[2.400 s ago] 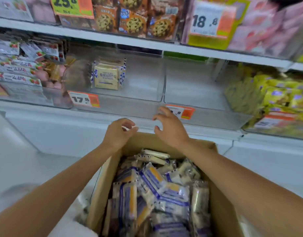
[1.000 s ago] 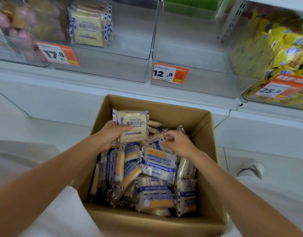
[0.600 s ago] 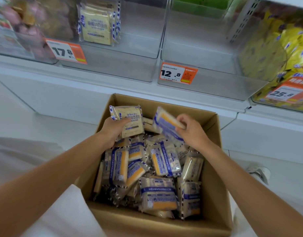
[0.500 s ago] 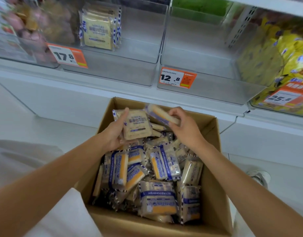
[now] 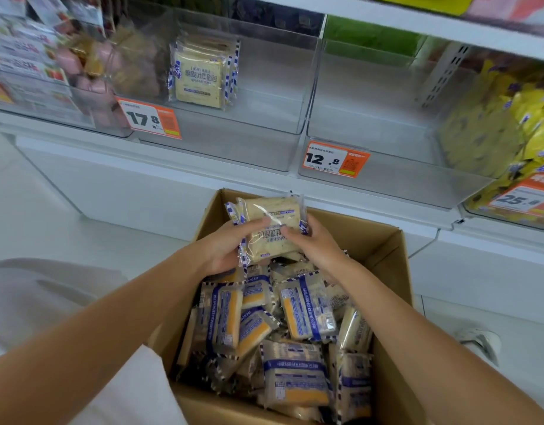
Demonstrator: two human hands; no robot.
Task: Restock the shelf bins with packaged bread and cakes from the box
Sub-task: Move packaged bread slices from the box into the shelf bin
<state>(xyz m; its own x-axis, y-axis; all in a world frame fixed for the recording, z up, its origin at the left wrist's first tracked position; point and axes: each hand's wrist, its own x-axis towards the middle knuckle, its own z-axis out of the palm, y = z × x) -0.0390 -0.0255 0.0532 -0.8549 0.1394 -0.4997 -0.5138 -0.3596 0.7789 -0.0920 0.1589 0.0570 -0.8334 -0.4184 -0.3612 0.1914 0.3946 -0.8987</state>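
From the head camera, both hands grasp one small stack of clear-wrapped, blue-edged beige bread packets [image 5: 272, 228] above the far end of the open brown cardboard box [image 5: 387, 246]. The left hand [image 5: 224, 246] curls round the stack's left edge, thumb across the printed face. The right hand [image 5: 316, 243] pinches the right edge. The stack seems to be more than one packet, and that is the first risk. The film looks slick, so a loose side grip could let the packets slide apart and drop onto the jumbled packets [image 5: 295, 317] below, or past the box wall to the floor. Squeezing harder to prevent this could crush the soft bread.

Matching packets [image 5: 200, 75] stand upright in the clear plastic bin [image 5: 273, 87] above the orange 17.8 price tag [image 5: 149, 119]. The neighbouring clear bin [image 5: 371, 118] carries a 12.8 tag, so a careless lift could put the stock in the wrong bin. A low lift could catch the bin's front lip, and a hasty push could topple the standing row.
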